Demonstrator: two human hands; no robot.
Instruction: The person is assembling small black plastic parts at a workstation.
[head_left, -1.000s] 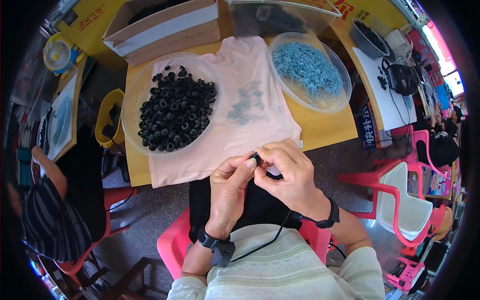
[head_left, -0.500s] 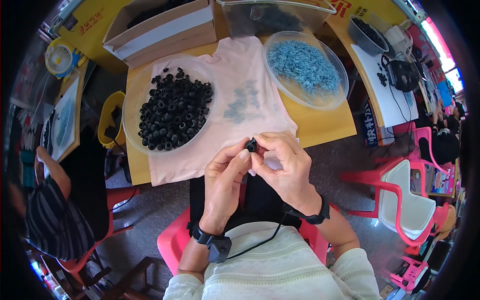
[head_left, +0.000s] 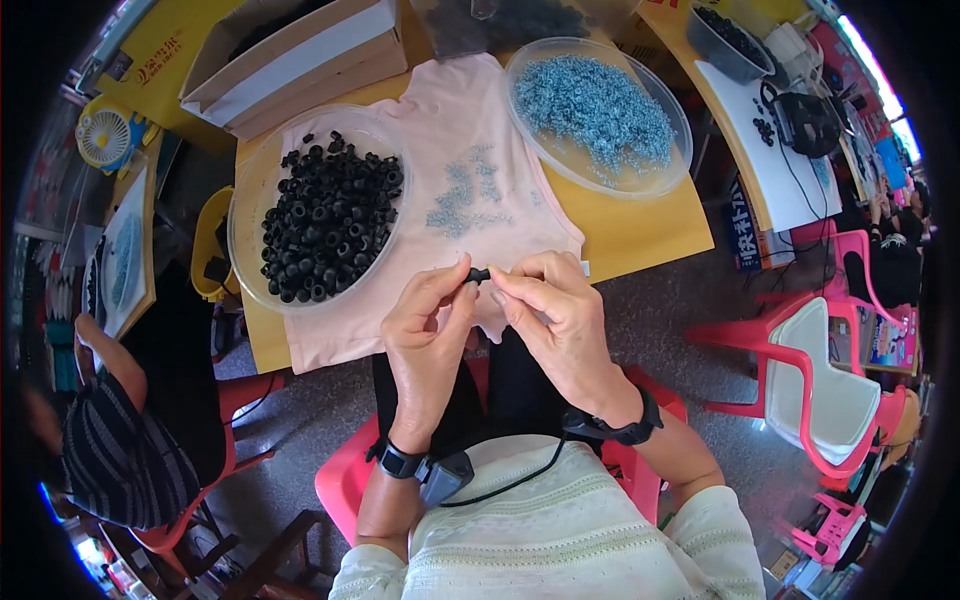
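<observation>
Between the fingertips of both hands is a small black ring-shaped part (head_left: 480, 275), seen edge-on and partly covered by fingers. My left hand (head_left: 428, 335) pinches its left end, and my right hand (head_left: 562, 315) pinches the right end. Both hands are just over the near edge of a pink sleeveless top (head_left: 400, 290) spread on the table. A round clear tray (head_left: 243, 215) to the left holds a heap of similar black parts (head_left: 330, 215). Farther off on the top lies a scatter of tiny light-blue pieces (head_left: 465, 190).
Another round clear tray (head_left: 660, 175) at the far right holds many light-blue pieces. Behind stand a cardboard box (head_left: 310, 65) and a clear bin (head_left: 520, 25). A yellow basket (head_left: 210, 245) is at left, near a seated person (head_left: 125, 450). Pink chairs (head_left: 740, 345) stand at right.
The black part has turned from showing its round end to lying sideways between my fingers. Both hands have shifted slightly left and up in the picture, and my right fingers have spread somewhat.
</observation>
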